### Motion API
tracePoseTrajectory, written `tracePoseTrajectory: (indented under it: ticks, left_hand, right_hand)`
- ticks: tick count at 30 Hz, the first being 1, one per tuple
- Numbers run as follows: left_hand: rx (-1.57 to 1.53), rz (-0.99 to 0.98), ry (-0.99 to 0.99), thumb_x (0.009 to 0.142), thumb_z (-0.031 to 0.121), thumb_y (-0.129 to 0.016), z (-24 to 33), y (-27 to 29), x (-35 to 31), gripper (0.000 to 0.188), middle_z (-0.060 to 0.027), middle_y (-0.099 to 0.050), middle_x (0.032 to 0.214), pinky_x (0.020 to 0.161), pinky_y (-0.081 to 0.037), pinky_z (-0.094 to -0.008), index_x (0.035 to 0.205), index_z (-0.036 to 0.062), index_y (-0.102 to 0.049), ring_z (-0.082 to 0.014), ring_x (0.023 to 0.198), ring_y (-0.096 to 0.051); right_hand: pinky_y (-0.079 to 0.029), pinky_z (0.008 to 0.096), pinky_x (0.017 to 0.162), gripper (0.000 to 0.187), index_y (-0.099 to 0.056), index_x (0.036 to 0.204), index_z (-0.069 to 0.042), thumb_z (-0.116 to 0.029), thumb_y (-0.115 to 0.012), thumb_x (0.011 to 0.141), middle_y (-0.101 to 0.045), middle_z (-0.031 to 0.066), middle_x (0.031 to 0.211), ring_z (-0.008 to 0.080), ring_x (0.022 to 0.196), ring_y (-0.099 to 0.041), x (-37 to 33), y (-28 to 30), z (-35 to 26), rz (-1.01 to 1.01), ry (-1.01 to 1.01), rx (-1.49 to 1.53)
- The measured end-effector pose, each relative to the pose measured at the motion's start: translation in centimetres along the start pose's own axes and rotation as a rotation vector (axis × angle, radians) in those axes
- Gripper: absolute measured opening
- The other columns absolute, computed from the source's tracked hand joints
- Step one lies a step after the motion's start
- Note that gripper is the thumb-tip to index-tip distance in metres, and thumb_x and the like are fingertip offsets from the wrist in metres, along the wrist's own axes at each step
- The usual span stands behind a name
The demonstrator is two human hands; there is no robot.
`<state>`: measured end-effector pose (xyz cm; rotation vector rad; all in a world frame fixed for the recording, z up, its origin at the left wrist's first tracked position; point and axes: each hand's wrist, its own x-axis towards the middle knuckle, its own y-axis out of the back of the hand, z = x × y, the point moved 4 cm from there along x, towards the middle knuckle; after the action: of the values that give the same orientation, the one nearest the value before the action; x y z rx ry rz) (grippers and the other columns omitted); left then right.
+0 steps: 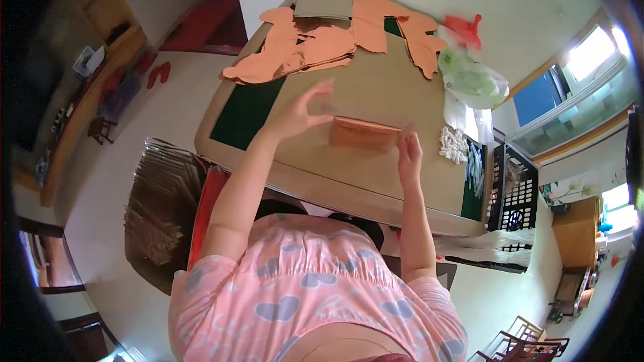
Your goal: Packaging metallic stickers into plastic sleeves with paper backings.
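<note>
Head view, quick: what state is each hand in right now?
Left hand: open, thumb and fingers apart; blur hides whether it touches the orange piece.
Right hand: closed, pinching the orange piece at its right end.

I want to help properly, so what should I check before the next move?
1. Right hand holding the orange piece by its right end: ok.
2. Left hand gripping it too: not ok; its fingers are spread open near the piece's left end.
3. Orange sheets away from both hands: ok, they lie toward the table's far side.
4. White pile on the table: ok, near the right side.
5. Piece free of creases: cannot tell, it is blurred.
</note>
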<state>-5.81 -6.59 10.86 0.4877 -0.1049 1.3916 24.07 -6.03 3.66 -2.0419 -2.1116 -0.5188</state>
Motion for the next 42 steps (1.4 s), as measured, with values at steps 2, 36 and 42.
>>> tracePoseTrajectory:
  ticks: [2,36,42]
  left_hand:
    - [0.29,-0.051,-0.062,0.079,0.017,-0.075,4.4,0.4,0.8,0.068,-0.0076,-0.059,0.127,0.108,-0.038,-0.035,0.14,0.0165,-0.045,-0.0196,0.122,-0.052]
    - [1.559,0.165,0.921,0.083,-0.003,-0.05,4.9,22.8,-36.5,0.058,-0.0121,-0.025,0.155,0.117,-0.017,-0.0514,0.139,0.014,-0.043,-0.0284,0.146,-0.016]
    - [1.172,1.01,0.883,0.099,0.038,-0.04,3.8,23.2,-39.2,0.06,-0.0151,-0.028,0.154,0.116,-0.017,-0.0528,0.149,0.0069,-0.027,-0.0305,0.145,-0.02]
  right_hand:
    - [-0.038,0.0215,0.08,0.006,-0.051,0.094,-0.002,-0.005,-0.048,0.098,-0.05,-0.0007,0.088,0.0098,0.083,-0.045,-0.1,-1.0,-0.3,-0.008,0.035,0.034]
    - [-0.049,0.0325,0.088,0.017,-0.062,0.106,0.002,-0.004,-0.053,0.094,-0.066,0.0108,0.102,0.0214,0.096,-0.062,-2.1,-1.4,6.3,-0.084,0.121,-0.308]
    - [-0.05,0.0303,0.087,0.02,-0.064,0.106,0.001,0.0,-0.049,0.093,-0.066,0.0107,0.102,0.0194,0.095,-0.063,-1.8,-1.6,5.7,-0.116,0.15,-0.444]
